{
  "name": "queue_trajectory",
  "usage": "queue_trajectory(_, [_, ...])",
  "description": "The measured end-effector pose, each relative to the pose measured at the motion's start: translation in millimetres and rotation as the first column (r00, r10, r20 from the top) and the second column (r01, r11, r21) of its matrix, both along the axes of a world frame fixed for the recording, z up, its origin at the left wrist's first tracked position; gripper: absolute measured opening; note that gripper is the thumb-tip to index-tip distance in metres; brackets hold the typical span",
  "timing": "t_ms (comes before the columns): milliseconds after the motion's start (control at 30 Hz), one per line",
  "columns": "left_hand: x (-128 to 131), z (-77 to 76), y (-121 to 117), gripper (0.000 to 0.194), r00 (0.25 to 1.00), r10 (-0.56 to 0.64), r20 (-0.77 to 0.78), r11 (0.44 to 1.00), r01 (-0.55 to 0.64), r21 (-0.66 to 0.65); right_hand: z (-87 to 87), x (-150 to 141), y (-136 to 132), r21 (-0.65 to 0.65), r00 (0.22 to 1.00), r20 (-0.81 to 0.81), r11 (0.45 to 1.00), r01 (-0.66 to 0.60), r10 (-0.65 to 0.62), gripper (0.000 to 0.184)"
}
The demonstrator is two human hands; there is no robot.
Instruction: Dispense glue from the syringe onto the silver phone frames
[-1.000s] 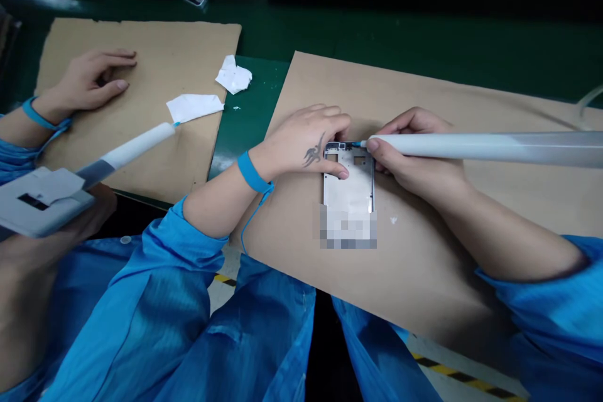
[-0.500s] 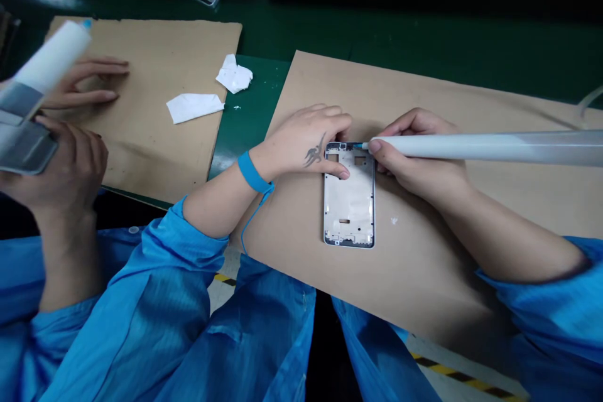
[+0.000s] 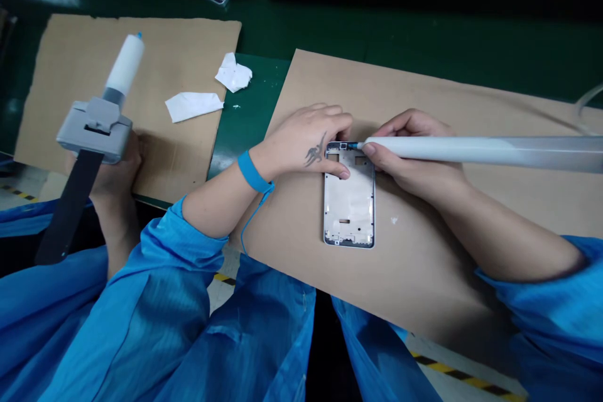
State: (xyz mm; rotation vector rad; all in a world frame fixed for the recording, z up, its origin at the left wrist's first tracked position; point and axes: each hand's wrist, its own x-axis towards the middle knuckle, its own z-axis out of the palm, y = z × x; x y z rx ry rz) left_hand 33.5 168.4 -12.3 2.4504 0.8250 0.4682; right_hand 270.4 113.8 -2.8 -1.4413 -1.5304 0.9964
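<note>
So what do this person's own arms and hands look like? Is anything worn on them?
The left hand and right hand are bare, with no gloves. Both arms wear loose, shiny blue sleeves. A blue wrist strap circles the left wrist, with a thin blue cord trailing from it, and a dark tattoo marks the back of the left hand.

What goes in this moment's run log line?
Left hand: pinning silver metal phone frame on tan cardboard sheet | Right hand: holding long white dispensing syringe, blue tip at frame's top edge | Nearby person: grey dispensing gun
</note>
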Motion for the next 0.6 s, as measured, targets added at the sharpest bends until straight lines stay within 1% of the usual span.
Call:
queue_trajectory(233, [-0.1,2.1,-0.1,0.075,1.000,-0.001,0.000,1.000,0.001,-0.007,-2.9,0.6,0.0,0.039,1.000,0.017,0.999,0.000,-0.001,0.026])
queue_trajectory(367, [0.1,4.2,0.0,0.076,1.000,-0.001,-0.018,1.000,0.000,-0.027,-4.7,2.2,-0.5,0.030,0.999,0.030,0.999,-0.020,0.019,0.028])
queue_trajectory(600, [0.2,6.9,-0.7,0.074,1.000,0.002,-0.028,1.000,-0.002,-0.024,-1.1,0.9,0.2,0.007,1.000,0.005,1.000,-0.010,0.010,0.028])
